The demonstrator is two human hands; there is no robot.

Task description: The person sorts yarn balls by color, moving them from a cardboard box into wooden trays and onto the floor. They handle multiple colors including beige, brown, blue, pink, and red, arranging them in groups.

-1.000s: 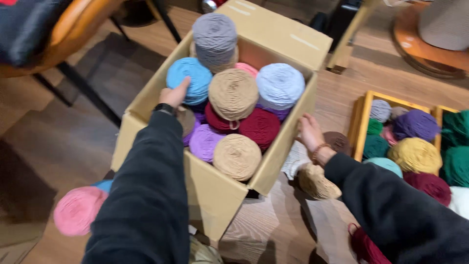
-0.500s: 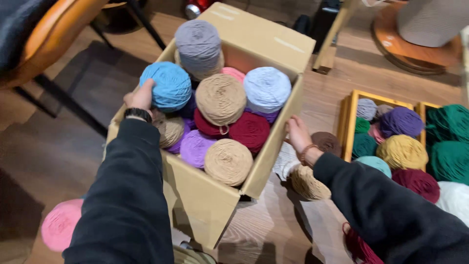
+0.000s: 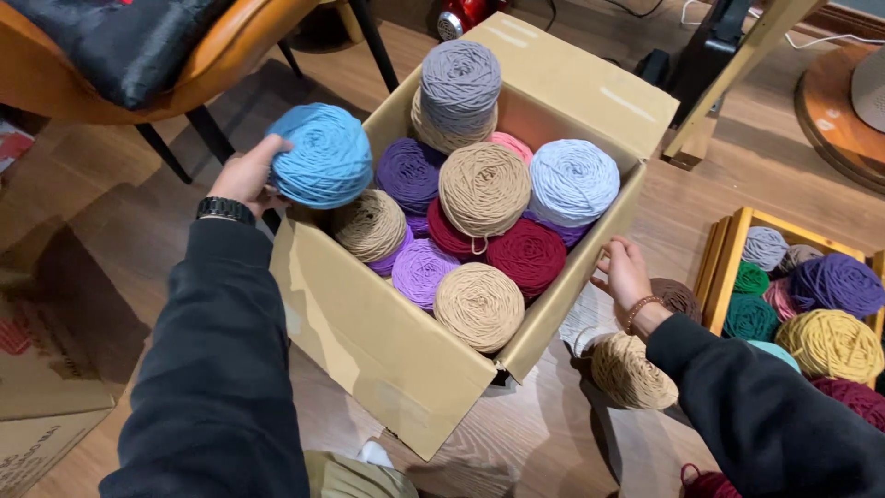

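blue yarn ball [image 3: 323,155] now lifted, left hand [image 3: 247,175]

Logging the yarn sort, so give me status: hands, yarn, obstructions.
Left hand grips blue yarn ball above cardboard box edge. Right hand touches box's side. Nothing blocking.

A single camera, worn on the person's head, looks steeply down and slightly forward over both dark sleeves, which enter from the bottom edge. It sits close: an open cardboard box [image 3: 369,341] of yarn balls fills the middle of the frame, tilted cornerwise, with the wooden floor [image 3: 737,175] running to every edge. The left hand [image 3: 244,175] shows at upper left of centre, the right hand [image 3: 625,272] at right of centre. A chair [image 3: 111,65] cuts the upper left corner, and a wooden crate [image 3: 728,267] is cropped by the right edge. No second view shares the scene.
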